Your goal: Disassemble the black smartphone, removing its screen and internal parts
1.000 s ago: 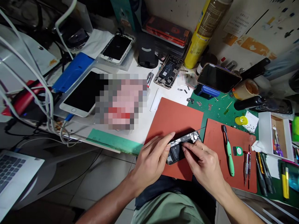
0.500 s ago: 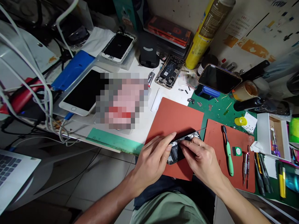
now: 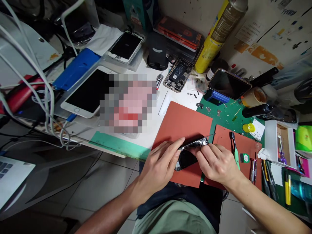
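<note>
An opened smartphone point(image 3: 187, 160) is held over a red-brown mat point(image 3: 180, 118), its dark inside facing up. Along its far side a slim part with small metal pieces point(image 3: 201, 142) stands tilted. My left hand point(image 3: 162, 164) is closed on the phone's left side, index finger along the tilted part and thumb lower down. At the right side, my right hand point(image 3: 215, 161) has curled fingers pinching near the tilted part's edge; its fingertips are partly hidden. A thin dark rod point(image 3: 211, 134) juts out past the far right corner.
On the second red-brown mat point(image 3: 220, 133) lie a green toothbrush point(image 3: 236, 156) and a screwdriver point(image 3: 253, 170). A white phone point(image 3: 90, 92), an opened phone point(image 3: 179, 74), a propped phone point(image 3: 230, 83) and a yellow spray can point(image 3: 214, 39) stand around. White cables point(image 3: 50, 97) hang at left.
My right hand has shifted right, from over the phone's inside to its right edge, its fingers more curled. My left hand keeps its hold. The view has moved slightly.
</note>
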`<state>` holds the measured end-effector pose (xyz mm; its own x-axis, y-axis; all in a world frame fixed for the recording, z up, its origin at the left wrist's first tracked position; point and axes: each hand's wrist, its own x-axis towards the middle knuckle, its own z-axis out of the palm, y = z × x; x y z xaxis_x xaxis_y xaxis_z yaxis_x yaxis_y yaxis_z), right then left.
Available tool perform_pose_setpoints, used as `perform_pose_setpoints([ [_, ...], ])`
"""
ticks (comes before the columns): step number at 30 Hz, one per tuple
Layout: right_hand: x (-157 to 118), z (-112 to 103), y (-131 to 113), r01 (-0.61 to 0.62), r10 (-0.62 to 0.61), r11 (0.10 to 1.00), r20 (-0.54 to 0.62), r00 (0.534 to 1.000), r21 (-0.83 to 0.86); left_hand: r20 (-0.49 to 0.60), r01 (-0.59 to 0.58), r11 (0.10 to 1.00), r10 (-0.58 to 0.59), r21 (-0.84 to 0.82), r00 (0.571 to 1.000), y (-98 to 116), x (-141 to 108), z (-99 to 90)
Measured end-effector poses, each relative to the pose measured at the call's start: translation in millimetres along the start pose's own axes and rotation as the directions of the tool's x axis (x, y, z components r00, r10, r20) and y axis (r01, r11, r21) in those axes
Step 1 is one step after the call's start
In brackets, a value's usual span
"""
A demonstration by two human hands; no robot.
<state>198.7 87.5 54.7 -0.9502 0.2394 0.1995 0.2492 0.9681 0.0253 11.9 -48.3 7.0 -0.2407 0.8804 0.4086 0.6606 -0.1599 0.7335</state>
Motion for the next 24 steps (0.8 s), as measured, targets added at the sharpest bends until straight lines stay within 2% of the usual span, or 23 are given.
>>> perform_pose_setpoints([
  [4, 9, 0, 1, 0.083, -0.086, 0.995, -0.069, 0.994, -0.05, -0.004, -0.004, 1.0, 0.004, -0.009, 1.0, 0, 0, -0.4],
  [6, 9, -1, 1, 0.047, -0.048, 0.999, -0.084, 0.995, -0.015, -0.006, -0.001, 1.0, 0.001, -0.014, 1.0, -1, 0, 0.1],
  [9, 4, -4, -3, -0.154, 0.167, 0.96, -0.037, 0.985, 0.232, -0.008, 0.001, 1.0, -0.001, -0.021, 1.0, -2, -1, 1.0],
  [11, -2, -4, -7, -0.3, 0.304, 0.846, 0.062, 0.951, 0.442, -0.003, 0.004, 1.0, -0.004, -0.019, 1.0, -3, -2, 1.1],
  [13, -7, -3, -11, -0.394, 0.372, 0.731, 0.159, 0.914, 0.557, 0.002, 0.004, 1.0, -0.004, -0.015, 1.0, -3, -1, 0.8],
  [15, -9, 0, -12, -0.43, 0.396, 0.69, 0.193, 0.897, 0.582, 0.0, 0.002, 1.0, -0.002, -0.015, 1.0, -2, -1, 0.5],
  [24, -4, 12, -10, -0.348, 0.304, 0.774, 0.171, 0.937, 0.528, -0.025, -0.007, 1.0, 0.007, -0.012, 1.0, -1, 0, 1.4],
])
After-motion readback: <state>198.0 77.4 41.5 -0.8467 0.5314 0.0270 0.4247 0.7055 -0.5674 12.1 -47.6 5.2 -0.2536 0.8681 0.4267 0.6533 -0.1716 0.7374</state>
